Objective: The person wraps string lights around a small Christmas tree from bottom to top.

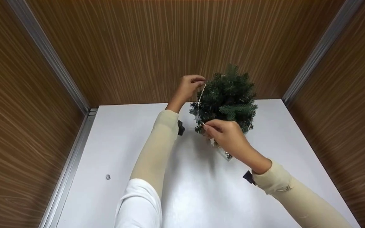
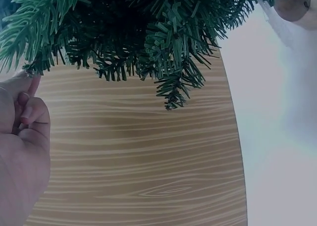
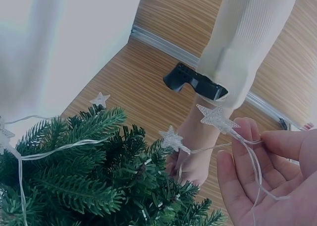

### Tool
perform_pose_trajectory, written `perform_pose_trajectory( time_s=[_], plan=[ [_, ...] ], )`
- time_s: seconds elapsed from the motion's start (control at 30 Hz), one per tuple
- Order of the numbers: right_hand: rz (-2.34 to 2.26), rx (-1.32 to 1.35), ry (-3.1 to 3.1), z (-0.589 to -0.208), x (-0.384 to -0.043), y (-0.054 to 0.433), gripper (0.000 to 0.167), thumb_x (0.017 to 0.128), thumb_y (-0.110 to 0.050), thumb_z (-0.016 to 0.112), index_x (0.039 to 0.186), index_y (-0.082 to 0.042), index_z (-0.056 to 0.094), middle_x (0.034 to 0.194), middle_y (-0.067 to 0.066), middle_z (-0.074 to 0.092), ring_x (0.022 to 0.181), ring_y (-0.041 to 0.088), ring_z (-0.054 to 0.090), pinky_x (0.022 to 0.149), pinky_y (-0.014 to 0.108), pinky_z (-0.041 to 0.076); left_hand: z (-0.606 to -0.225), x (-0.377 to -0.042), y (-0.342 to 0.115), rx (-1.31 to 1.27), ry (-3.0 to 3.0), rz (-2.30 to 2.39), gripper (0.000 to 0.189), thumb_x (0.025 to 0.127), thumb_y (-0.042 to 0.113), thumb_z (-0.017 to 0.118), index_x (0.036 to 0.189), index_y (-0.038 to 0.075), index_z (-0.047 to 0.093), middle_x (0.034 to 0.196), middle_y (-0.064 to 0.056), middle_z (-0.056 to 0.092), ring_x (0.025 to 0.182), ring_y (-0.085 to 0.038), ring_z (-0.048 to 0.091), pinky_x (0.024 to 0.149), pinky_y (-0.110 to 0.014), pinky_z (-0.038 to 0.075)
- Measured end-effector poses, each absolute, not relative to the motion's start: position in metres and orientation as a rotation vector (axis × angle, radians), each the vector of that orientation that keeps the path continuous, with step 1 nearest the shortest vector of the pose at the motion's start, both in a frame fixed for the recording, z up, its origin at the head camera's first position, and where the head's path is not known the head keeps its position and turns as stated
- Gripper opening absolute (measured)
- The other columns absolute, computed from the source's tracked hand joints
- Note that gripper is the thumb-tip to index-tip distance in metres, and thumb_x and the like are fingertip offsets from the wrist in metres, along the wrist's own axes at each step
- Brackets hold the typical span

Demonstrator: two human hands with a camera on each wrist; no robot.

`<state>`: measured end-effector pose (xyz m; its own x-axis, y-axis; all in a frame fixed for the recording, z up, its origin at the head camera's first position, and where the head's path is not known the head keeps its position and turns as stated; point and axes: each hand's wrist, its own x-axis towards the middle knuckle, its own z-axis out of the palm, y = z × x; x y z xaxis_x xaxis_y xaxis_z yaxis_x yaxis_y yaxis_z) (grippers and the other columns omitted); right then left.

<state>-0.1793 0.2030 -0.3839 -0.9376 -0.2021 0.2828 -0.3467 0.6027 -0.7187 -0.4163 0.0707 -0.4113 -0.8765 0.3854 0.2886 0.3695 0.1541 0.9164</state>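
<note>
A small artificial Christmas tree [image 1: 233,95] with dense green branches stands at the back right of the table. A star string light [image 1: 200,96] runs down its left side between my hands. At the tree's upper left, my left hand [image 1: 189,86] pinches the wire; in the left wrist view its fingers are bent beside a branch tip. Lower down, in front of the tree, my right hand [image 1: 227,133] pinches the wire between thumb and fingers, just by a clear star [image 3: 215,118]. Another star [image 3: 172,138] hangs between the hands, and more wire lies over the branches.
The white table [image 1: 122,142] is bounded by wood-grain panels [image 1: 138,53] at the back and both sides. A small clear object [image 1: 108,177] lies at the left of the table. Black wrist-worn devices [image 3: 195,82] stick out from the sleeves.
</note>
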Motion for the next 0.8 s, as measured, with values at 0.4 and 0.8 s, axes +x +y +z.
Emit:
perform_pose_trajectory(
  time_s=[0.4,0.8],
  plan=[
    [1.269,0.415,-2.656,-0.386,-0.18,0.207,0.014,0.1,-0.017,0.065,0.103,-0.01,0.077,0.083,0.007,0.075,0.072,0.014,0.069,0.058,0.028,0.058,-0.413,-0.408,0.056,0.809,2.345,2.037,0.023,0.098,0.008,0.066,0.117,-0.003,0.072,0.114,-0.017,0.072,0.093,-0.016,0.062,0.083,-0.029,0.051],
    [1.084,0.45,-2.627,-0.39,-0.182,0.213,0.015,0.099,-0.018,0.066,0.103,-0.009,0.078,0.083,-0.001,0.076,0.072,0.01,0.07,0.07,0.031,0.057,-0.417,-0.385,0.038,0.867,2.336,2.122,0.024,0.098,0.014,0.068,0.117,0.001,0.073,0.114,-0.015,0.072,0.091,-0.012,0.059,0.079,-0.023,0.048]
  ],
)
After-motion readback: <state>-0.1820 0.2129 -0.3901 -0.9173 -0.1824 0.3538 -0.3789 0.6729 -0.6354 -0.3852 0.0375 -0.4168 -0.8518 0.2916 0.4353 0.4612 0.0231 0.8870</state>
